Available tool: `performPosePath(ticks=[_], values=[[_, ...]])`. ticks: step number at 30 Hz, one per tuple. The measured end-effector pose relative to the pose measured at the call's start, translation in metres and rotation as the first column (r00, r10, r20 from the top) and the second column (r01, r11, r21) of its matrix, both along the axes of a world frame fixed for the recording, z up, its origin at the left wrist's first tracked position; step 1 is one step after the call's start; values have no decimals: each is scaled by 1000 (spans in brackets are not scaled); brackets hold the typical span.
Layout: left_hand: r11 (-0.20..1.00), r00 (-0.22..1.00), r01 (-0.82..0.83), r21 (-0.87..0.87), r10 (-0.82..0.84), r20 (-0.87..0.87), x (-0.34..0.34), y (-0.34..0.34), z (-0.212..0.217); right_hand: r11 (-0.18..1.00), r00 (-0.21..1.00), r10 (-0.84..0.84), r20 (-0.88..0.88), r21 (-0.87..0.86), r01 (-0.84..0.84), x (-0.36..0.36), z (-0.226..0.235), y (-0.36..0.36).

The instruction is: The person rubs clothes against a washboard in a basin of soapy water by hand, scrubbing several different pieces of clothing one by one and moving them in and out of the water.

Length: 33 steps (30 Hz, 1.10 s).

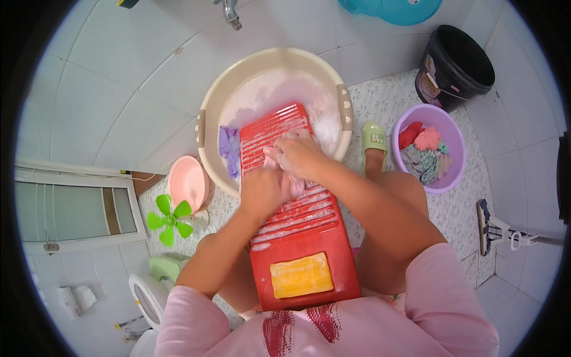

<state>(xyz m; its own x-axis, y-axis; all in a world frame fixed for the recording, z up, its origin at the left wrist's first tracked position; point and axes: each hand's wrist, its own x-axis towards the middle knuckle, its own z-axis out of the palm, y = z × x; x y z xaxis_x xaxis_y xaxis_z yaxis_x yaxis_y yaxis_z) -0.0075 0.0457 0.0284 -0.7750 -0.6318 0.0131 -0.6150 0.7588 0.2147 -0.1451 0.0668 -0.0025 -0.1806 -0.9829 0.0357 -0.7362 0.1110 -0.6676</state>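
A red ribbed washboard [312, 247] slopes from my lap into a large cream basin [215, 98] of sudsy water. Midway up its ridges, my left hand [263, 189] closes on a wet pink cloth [292, 185]. My right hand [295, 153], flecked with foam, grips the same cloth just above and to the right. Much of the cloth is hidden under my fingers. On the washboard's smooth near end lies a yellow bar of soap [301, 275]. A purple cloth [229, 149] hangs at the basin's left side, beside the washboard.
To the right, a purple tub [457, 160] holds several crumpled clothes, with a black bucket [461, 65] behind it. A pink basin [187, 181] and a green fan blade [169, 220] are at left. A tap [231, 15] juts from the wall; a mop [493, 229] stands far right.
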Motion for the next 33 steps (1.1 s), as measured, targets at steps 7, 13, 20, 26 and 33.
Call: performPosePath(ticks=[7, 13, 20, 26, 33], values=[[978, 976, -176, -111, 187, 107, -31, -69, -23, 994, 960, -47, 277, 106, 18, -21, 1, -34], [958, 956, 263, -110, -274, -100, 9, 25, 3, 987, 965, -70, 253, 157, 30, -35, 4, -24], [986, 987, -160, -50, 159, -23, -23, -71, -38, 992, 953, -37, 300, 125, -1, -16, -4, -28], [987, 988, -155, -32, 154, -20, -32, -60, -25, 992, 958, -126, 257, 10, 127, -30, -5, -35], [743, 836, -149, 652, 447, -319, 31, -33, 20, 989, 924, -130, 359, -17, 145, -32, 6, -30]])
